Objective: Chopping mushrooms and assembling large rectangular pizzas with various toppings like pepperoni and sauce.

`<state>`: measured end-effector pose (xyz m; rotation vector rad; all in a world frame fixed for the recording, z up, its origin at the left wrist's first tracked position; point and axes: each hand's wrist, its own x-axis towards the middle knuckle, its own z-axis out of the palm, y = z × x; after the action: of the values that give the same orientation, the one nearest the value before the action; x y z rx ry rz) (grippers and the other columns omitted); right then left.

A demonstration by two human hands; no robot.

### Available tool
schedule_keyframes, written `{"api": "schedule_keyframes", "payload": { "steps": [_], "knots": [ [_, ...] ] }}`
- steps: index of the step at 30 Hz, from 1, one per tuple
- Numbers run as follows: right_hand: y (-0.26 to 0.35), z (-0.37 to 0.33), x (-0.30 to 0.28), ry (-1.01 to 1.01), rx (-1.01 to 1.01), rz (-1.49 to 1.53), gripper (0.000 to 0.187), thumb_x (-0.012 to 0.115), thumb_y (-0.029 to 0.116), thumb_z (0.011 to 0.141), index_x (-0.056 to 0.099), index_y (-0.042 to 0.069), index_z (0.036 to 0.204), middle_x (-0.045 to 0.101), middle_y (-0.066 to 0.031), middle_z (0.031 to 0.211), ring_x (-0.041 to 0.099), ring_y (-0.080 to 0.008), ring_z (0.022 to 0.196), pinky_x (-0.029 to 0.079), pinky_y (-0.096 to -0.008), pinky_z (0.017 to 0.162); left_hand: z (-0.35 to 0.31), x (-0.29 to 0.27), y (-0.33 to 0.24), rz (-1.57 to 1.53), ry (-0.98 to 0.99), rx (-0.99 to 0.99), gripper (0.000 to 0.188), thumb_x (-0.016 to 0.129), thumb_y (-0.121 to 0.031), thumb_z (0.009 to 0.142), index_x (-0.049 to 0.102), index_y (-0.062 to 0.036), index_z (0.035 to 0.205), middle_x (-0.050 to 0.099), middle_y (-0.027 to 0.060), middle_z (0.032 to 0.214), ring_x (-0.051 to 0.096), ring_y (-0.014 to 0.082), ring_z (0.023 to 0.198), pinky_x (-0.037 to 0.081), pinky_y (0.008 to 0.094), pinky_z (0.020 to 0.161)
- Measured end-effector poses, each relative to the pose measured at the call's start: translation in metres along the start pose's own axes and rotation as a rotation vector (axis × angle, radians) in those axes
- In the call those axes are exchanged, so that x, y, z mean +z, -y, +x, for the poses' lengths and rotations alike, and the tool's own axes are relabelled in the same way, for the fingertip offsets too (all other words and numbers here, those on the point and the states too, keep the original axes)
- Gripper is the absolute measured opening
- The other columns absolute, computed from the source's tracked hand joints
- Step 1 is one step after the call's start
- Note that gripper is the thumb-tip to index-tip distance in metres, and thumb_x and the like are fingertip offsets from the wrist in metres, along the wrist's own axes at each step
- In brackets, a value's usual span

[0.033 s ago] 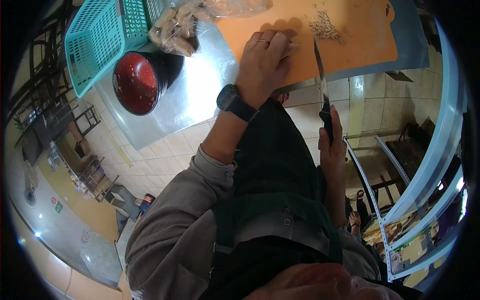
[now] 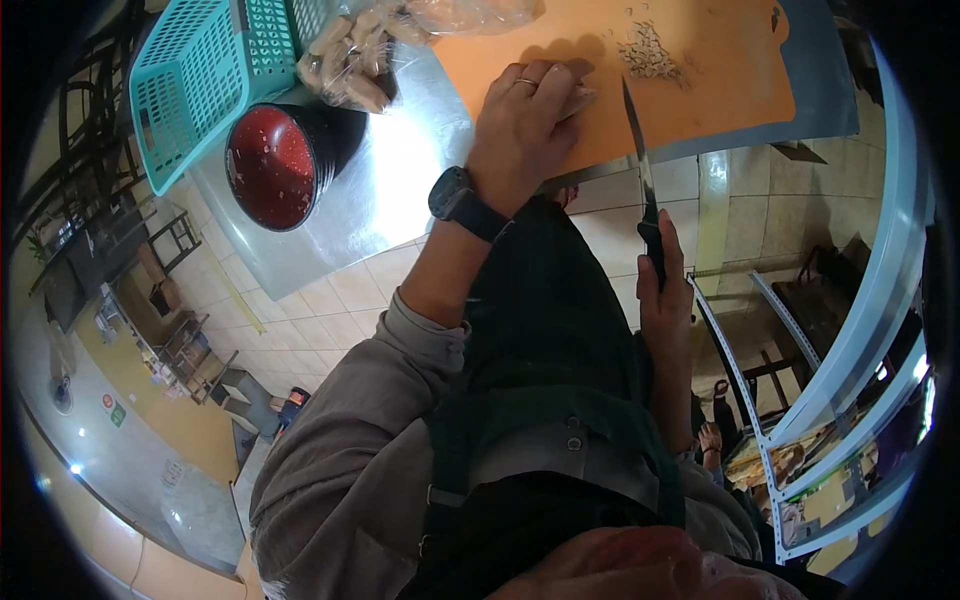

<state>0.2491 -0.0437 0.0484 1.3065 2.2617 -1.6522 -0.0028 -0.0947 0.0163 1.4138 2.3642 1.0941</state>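
One head-worn fisheye looks down over the nearby apron (image 2: 550,325) toward the board (image 2: 735,80).

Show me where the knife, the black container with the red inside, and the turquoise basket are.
Knife (image 2: 642,158): head view, on the blade, toward the handle.
Black container (image 2: 283,152): head view, on its red inner wall.
Turquoise basket (image 2: 266,62): head view, on its perforated side.

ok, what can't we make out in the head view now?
Head view:
Pale piece: mostly hidden under the left hand.
Knife handle: lower part partly hidden by the right hand.
Chopped bits: too small to identify.
Teal basket, orange board: far ends cut off by top edge.
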Motion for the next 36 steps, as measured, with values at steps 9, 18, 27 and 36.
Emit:
{"api": "schedule_keyframes", "payload": {
  "steps": [9, 18, 27, 36],
  "knots": [
    [0.012, 0.017, -0.006, -0.126, -0.231, -0.316, 0.047, 0.056, 0.013, 0.097, 0.047, 0.02, 0.142, 0.066, -0.0127, 0.121, 0.067, -0.0317, 0.102, 0.057, -0.0384, 0.075, -0.02, 0.004, -0.005, 0.111, -0.178, 0.018, 0.033, 0.078, -0.012, 0.076, 0.071, -0.0102, 0.108, 0.07, 0.0073, 0.11, 0.067, 0.0254, 0.097, 0.056, 0.0353, 0.084],
    [0.019, 0.033, -0.017, -0.135, -0.274, -0.436, 0.049, 0.058, 0.012, 0.095, 0.05, 0.026, 0.141, 0.068, -0.0087, 0.094, 0.067, -0.0278, 0.073, 0.053, -0.0394, 0.061, -0.021, 0.014, -0.008, 0.14, -0.318, -0.011, 0.024, 0.078, -0.009, 0.076, 0.074, -0.0092, 0.1, 0.072, 0.0064, 0.102, 0.067, 0.0236, 0.091, 0.056, 0.0332, 0.078],
    [0.019, 0.04, -0.015, -0.082, -0.298, -0.481, 0.057, 0.054, 0.007, 0.094, 0.041, 0.027, 0.146, 0.059, -0.0145, 0.094, 0.063, -0.0333, 0.073, 0.05, -0.0453, 0.061, -0.02, 0.021, -0.007, 0.087, -0.343, -0.045, 0.019, 0.079, -0.01, 0.075, 0.074, -0.0081, 0.093, 0.073, 0.0062, 0.1, 0.069, 0.0233, 0.093, 0.056, 0.0336, 0.078],
    [0.02, 0.038, -0.011, -0.08, -0.302, -0.397, 0.054, 0.053, 0.009, 0.096, 0.042, 0.026, 0.146, 0.059, -0.0133, 0.092, 0.062, -0.0331, 0.071, 0.05, -0.0454, 0.058, -0.02, 0.024, -0.004, 0.072, -0.317, -0.041, 0.014, 0.079, -0.008, 0.075, 0.073, -0.0081, 0.088, 0.074, 0.0044, 0.099, 0.068, 0.0238, 0.093, 0.054, 0.0352, 0.083]
  ]
}}
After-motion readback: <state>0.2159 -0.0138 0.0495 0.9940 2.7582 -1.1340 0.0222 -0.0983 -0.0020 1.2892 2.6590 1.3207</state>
